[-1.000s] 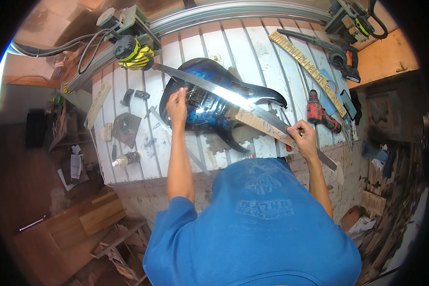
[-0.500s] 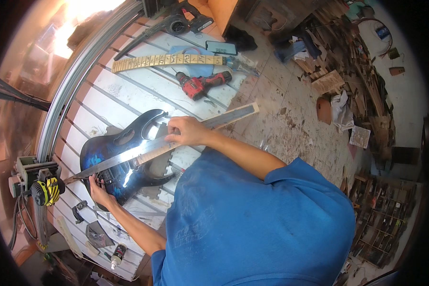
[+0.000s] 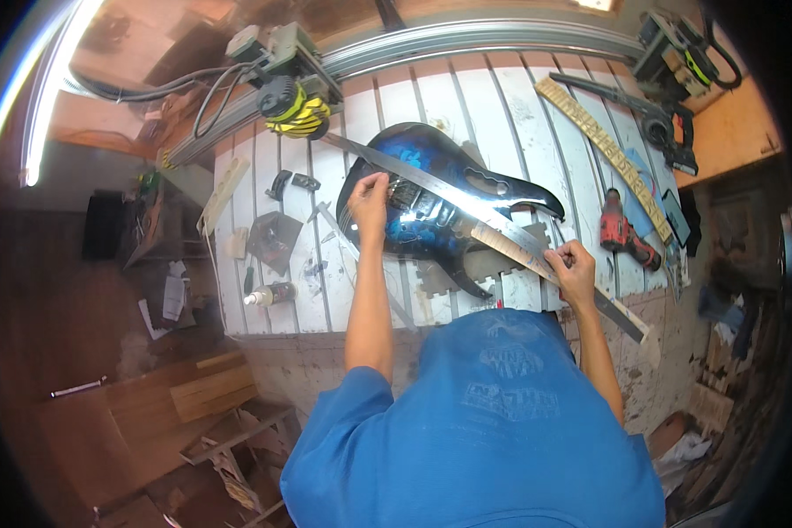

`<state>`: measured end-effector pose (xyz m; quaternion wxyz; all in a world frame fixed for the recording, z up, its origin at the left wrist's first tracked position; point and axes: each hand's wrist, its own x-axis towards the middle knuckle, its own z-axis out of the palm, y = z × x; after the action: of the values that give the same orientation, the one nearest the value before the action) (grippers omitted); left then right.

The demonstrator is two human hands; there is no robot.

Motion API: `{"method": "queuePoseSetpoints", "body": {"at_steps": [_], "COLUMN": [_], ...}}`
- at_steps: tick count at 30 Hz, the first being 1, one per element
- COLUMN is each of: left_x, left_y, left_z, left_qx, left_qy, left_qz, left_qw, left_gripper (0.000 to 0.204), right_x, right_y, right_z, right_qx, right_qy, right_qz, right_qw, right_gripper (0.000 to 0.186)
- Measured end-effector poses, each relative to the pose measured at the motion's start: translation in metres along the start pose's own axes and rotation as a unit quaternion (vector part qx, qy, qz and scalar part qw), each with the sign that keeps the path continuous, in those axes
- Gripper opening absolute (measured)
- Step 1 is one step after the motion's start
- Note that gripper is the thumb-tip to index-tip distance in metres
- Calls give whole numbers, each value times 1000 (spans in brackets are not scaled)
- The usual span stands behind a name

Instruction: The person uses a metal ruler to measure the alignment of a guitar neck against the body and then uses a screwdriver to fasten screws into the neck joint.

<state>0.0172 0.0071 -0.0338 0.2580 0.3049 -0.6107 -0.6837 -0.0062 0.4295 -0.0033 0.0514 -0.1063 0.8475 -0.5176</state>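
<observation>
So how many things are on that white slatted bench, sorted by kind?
Guitar bodies (blue): 1
Guitar necks: 2, one on the body under the right hand, one loose
Metal straightedges: 1, with the left hand on it
Red drills: 1
Small bottles: 1
Total: 6

Glossy blue-black electric guitar body (image 3: 431,198) lies on white slatted workbench (image 3: 519,106). Long steel straightedge (image 3: 466,207) runs diagonally, 11 to 4 o'clock, over body and pale wooden neck (image 3: 537,260). Left hand (image 3: 370,198) presses on the body's left end; right hand (image 3: 574,268) pinches the straightedge at the neck. Red cordless drill (image 3: 625,233) at 3 o'clock, separate fretted neck (image 3: 603,154) at 2.
</observation>
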Motion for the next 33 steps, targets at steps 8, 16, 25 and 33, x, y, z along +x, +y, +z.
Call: {"method": "queuePoseSetpoints", "body": {"at_steps": [8,16,25,33], "left_x": [-9,-6,2,0], "left_y": [-1,32,37,40], "left_z": [-6,-21,-22,-16], "left_qx": [-32,455,499,489], "left_qy": [51,-2,-30,7], "left_qz": [-9,335,339,229], "left_qw": [998,825,797,842], "left_gripper": [35,34,41,48], "right_x": [10,6,-1,-3], "right_y": [-7,-11,-21,-18], "right_z": [-15,-23,-25,-29], "right_qx": [17,44,49,68], "right_qy": [-27,-44,-49,-52], "right_qz": [54,55,66,75], "right_qw": [998,997,995,994], "right_gripper": [24,24,24,24]}}
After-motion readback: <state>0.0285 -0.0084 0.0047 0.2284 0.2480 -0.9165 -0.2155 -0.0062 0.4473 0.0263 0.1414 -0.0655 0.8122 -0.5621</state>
